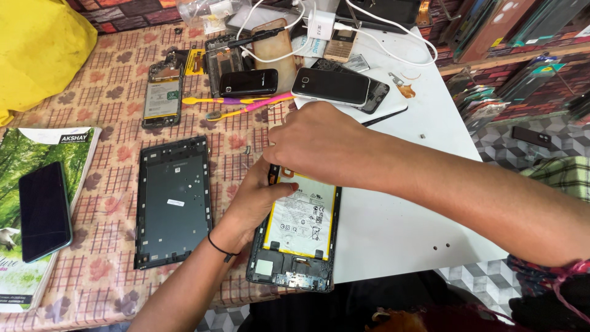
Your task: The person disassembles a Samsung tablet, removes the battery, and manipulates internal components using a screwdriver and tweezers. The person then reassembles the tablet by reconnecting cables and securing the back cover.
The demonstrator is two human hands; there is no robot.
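Note:
An opened tablet [295, 270] lies on the table in front of me, its large white and yellow battery [301, 221] showing. My left hand [255, 197] rests on the tablet's left edge, the thumb pressed on the battery's upper left corner. My right hand [313, 144] reaches across from the right and covers the tablet's top end; what its fingers pinch there is hidden. The tablet's removed dark back cover [173, 201] lies flat to the left of my left hand.
Behind the hands lie several phones [332, 86], an opened phone [163, 93], two toothbrushes [243, 104], chargers with white cables [322, 26]. A dark phone [43, 210] rests on a green book at far left. A yellow bag [37, 49] fills the back left corner.

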